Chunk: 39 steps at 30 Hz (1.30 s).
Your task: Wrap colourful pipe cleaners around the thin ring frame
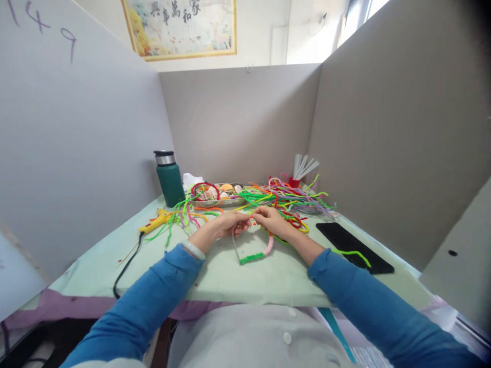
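Note:
A thin grey hoop [235,244], part of it wrapped in green fuzzy stem [253,258] and pink fuzzy stem [269,245], hangs below my two hands over the table. My left hand [235,223] has its fingers closed on the hoop's upper left part. Right beside it, my right hand [268,219] pinches at a small orange-yellow piece between the fingertips of both hands. The fingertips nearly touch, and they hide the top of the hoop.
Behind my hands lie a pile of coloured fuzzy stems [284,197] and a metal tray [220,202] of ornaments. A green bottle [169,179] and yellow glue gun [155,223] are left; a black phone-like slab [353,248] and red cup of glue sticks [294,182] right.

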Motion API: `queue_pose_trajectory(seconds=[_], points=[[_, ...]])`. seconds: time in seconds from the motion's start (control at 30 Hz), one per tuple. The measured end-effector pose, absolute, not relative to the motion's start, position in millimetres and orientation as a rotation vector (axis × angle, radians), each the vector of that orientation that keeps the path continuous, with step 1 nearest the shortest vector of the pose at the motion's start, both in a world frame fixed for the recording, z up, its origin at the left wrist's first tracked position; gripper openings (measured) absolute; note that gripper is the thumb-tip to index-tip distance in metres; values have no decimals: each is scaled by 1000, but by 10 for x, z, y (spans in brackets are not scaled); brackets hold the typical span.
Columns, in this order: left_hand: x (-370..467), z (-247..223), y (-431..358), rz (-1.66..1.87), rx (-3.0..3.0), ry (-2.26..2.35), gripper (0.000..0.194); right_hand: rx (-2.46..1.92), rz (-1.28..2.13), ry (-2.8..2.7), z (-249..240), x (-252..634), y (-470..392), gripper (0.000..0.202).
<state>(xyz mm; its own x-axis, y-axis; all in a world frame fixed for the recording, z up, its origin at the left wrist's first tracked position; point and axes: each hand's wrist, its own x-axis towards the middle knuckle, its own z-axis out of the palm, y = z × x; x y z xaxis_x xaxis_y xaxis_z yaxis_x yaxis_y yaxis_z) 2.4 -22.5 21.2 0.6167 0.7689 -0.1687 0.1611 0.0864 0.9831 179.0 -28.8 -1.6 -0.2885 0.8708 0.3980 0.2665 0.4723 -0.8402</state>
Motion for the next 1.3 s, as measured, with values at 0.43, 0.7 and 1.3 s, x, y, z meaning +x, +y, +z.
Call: queue_pose_trajectory(seconds=[0.43,0.7,1.3], points=[[19,191,-216,529,1441,844,31,-966,815,-1818,-39,1798,-272,22],[15,173,-193,540,1464,856,31,-964,840,-1814,-50,1788,-262,22],[26,181,-191,518,1428,846,33,-977,804,-1825,-30,1793,-282,22]])
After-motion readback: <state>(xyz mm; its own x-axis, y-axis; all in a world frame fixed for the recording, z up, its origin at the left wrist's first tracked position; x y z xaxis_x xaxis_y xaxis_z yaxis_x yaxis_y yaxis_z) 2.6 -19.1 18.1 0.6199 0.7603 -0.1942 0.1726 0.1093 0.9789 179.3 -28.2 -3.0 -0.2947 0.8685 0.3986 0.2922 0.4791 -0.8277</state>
